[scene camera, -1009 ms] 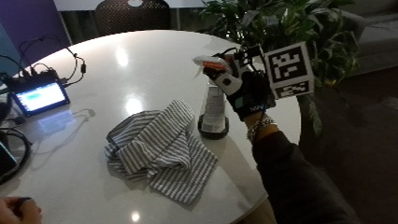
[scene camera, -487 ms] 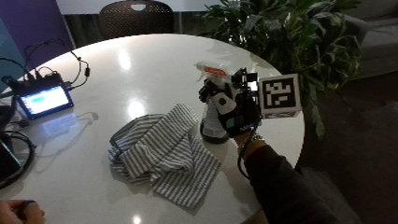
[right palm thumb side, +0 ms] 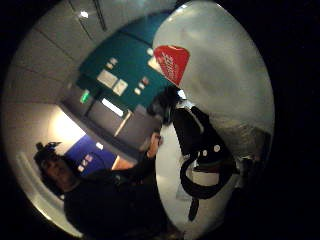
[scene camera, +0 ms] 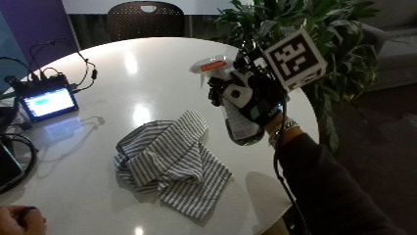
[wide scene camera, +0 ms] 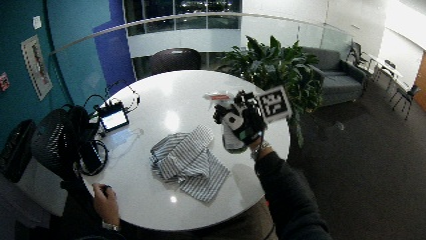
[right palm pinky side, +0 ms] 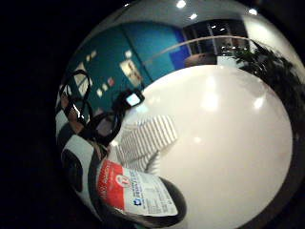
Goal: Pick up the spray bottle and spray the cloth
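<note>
Since a second ago the spray bottle (scene camera: pixel 236 116) has left the counter (scene camera: pixel 150 73) and now hangs tilted in the air, the gloved right hand (scene camera: pixel 251 95) curled round its neck, fingers closed on it. Its clear plastic body carries a red and white label; the white and orange nozzle points toward ten o'clock. Below, at seven o'clock from the hand, the striped cloth (scene camera: pixel 171 159) lies crumpled on the glossy white round counter. A small lit screen (scene camera: pixel 47 102) sits at nine o'clock.

Round white table (scene camera: pixel 150 68): striped cloth (scene camera: pixel 171 161), small screen (scene camera: pixel 45 101), cables (scene camera: pixel 13 161).
</note>
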Tool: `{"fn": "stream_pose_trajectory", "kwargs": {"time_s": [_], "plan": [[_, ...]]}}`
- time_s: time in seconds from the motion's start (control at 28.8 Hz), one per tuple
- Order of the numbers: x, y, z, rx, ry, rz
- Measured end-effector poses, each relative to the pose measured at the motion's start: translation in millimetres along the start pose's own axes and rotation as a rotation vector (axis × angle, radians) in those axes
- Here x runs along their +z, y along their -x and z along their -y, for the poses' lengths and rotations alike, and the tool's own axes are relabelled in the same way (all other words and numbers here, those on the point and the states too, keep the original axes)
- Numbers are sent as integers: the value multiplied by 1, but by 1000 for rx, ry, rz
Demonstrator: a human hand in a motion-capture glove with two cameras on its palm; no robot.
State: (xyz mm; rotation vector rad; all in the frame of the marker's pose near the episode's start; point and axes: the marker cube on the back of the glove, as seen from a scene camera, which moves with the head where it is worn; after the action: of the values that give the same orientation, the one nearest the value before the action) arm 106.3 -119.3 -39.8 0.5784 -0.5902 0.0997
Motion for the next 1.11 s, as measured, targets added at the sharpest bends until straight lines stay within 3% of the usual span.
{"fn": "stream_pose_trajectory", "kwargs": {"time_s": [0.28,0.56,0.73,1.11], "plan": [[-3,18,31,-133,452,-324],[27,36,35,-54,923,-724],[44,29,18,-61,1037,-867],[76,6,-21,-44,1152,-837]]}}
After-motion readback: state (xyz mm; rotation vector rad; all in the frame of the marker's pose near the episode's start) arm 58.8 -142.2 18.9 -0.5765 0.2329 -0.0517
